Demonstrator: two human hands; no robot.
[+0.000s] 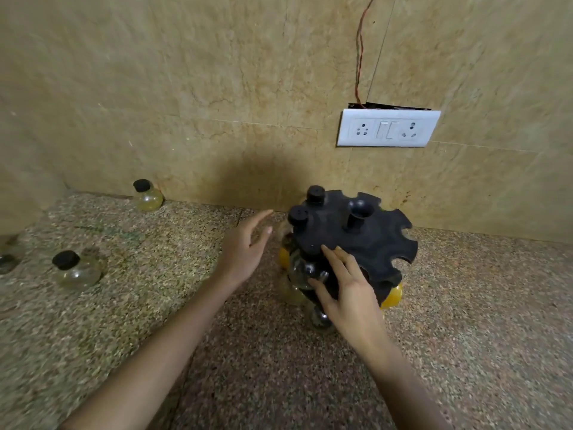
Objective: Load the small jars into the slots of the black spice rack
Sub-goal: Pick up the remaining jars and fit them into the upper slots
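Two small jars (148, 196) (76, 270) with black caps stood loose on the speckled surface (465, 305), well apart from the black spice rack (366, 240), one by the wall and one nearer the left edge. More jars already sat in the rack, their caps (315, 193) poking up through the slots on its left side. The left hand (248, 246) was spread and held nothing, just beside the rack. The right hand (347, 290) lay flat with fingers spread on the rack's near edge, touching a clear jar (299, 270) under it, though blur made that hard to tell. The jars looked like glass, so they could be smooth, slippery and easy to break. Holding one around the round belly or by the cap seemed safest. A white socket plate (387, 128) hung on the wall behind. Nothing stood between the hands and the loose jars.
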